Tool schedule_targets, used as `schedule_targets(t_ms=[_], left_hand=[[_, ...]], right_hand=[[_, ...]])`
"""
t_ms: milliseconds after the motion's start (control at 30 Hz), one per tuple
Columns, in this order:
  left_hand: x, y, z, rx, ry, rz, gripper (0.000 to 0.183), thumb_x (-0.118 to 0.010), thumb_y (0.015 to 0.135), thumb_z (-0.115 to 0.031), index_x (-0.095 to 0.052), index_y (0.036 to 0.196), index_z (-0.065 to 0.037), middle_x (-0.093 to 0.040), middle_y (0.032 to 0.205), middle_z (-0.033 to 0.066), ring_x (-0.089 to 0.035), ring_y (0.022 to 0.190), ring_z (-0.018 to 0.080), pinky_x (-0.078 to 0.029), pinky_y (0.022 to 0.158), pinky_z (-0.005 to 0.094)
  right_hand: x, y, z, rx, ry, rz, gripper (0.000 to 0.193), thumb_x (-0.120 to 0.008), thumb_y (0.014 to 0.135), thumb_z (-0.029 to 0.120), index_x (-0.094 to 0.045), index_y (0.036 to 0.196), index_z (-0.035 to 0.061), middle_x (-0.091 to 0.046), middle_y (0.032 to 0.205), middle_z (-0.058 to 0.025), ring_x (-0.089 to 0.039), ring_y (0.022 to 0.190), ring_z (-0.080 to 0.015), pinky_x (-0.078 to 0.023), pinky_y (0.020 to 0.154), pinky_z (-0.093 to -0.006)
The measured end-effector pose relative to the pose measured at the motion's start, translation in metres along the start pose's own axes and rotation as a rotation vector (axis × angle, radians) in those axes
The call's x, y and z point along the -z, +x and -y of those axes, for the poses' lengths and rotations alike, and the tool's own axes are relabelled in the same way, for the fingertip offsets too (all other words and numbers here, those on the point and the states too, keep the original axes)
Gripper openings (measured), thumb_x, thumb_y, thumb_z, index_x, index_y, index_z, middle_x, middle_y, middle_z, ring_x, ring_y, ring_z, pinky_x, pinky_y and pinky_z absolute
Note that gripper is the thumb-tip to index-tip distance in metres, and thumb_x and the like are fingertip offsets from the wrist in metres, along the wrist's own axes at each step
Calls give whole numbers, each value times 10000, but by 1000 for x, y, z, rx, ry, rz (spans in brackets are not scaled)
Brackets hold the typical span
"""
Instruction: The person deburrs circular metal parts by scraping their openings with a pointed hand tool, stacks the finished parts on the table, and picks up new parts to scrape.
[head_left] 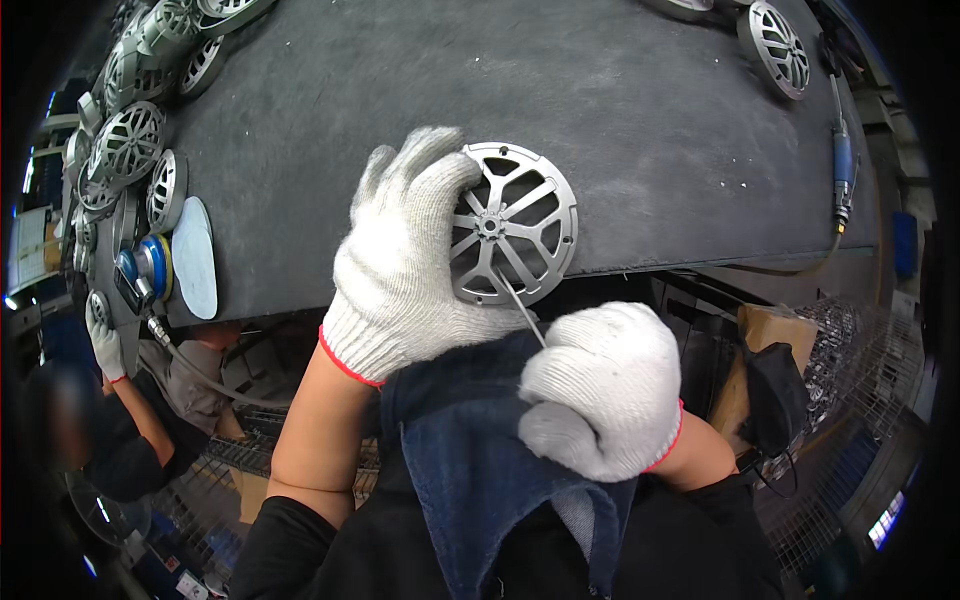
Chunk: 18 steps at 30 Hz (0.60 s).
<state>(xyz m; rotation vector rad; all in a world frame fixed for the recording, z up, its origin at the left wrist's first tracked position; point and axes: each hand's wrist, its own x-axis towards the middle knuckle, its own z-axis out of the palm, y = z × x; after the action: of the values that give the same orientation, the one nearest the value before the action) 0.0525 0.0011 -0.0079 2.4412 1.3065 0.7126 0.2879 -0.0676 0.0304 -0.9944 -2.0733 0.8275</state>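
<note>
A round grey metal part [541, 236] with branching spokes and a small hub stands tilted at the near edge of the table. My left hand [395, 255], in a white knitted glove with a red cuff, grips it by its left side, fingers at the upper rim and thumb along the bottom. My gloved right hand [605, 390] is closed in a fist around a thin metal rod tool [523, 313]. The rod's far end reaches the lower spokes of the part; its handle is hidden in the fist.
Similar spoked parts [130, 143] are heaped at the far left, beside an air sander [153, 267] and pale oval sheets [195, 260]. At the right lie another spoked part [774, 48] and a blue air tool [843, 160] with a hose. A co-worker's gloved hand [104, 340] shows at left.
</note>
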Motion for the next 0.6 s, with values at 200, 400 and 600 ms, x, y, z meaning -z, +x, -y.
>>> schedule_targets(t_ms=[200,400,600], left_hand=[[3,-1,-1,-5,-6,0,1159,-1074,582,-541,-559,1494,-45,-576,1557,280,-588,1464,491,-362,1299,697],[2,1,-1,-9,-6,23,1109,-1078,576,-519,-604,1463,-53,-600,1549,260,-594,1478,450,-359,1318,680],[-2,-2,0,-6,26,-11,1085,-1050,607,-571,-613,1464,-69,-605,1552,239,-600,1475,443,-370,1321,674]], right_hand=[[20,11,-3,-275,319,-71,246,-760,1067,293,-828,975,76,-778,855,-126,-774,740,-337,-616,695,-421],[27,26,-18,-58,182,-122,372,-656,1188,310,-783,1233,-37,-808,1057,-126,-753,842,-162,-630,767,-316],[32,48,3,-68,-55,145,223,-730,1103,179,-793,1178,-21,-829,1084,-149,-804,930,-257,-653,874,-398]])
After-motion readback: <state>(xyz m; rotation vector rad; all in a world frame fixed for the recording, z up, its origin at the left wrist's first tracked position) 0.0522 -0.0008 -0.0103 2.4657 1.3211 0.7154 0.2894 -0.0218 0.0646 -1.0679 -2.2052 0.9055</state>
